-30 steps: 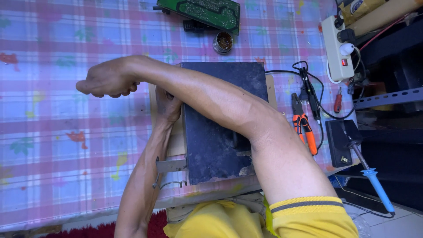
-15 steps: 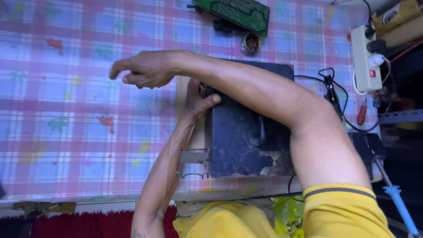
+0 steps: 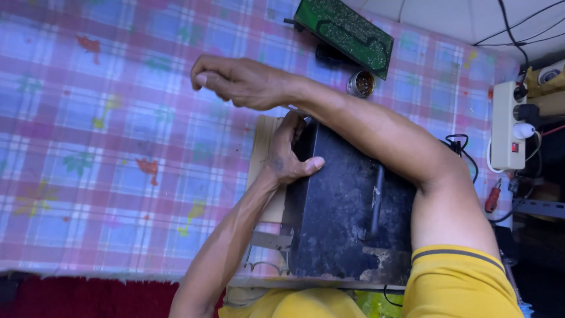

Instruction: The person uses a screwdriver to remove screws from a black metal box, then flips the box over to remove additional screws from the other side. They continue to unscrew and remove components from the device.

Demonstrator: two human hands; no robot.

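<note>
Here, a black metal case [image 3: 347, 218] lies steadied on the tabletop [image 3: 88, 147].
The left hand [image 3: 288, 153] clamps its upper-left edge, seemingly to brace it; the right hand [image 3: 241, 79] hovers beyond, fingers loosely curled, empty. A green circuit board [image 3: 344, 32] lies farther out.

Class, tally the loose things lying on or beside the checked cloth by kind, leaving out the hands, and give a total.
Black box: 1
Green circuit board: 1
Small round tin: 1
White power strip: 1
Red-handled screwdriver: 1
Total: 5
</note>
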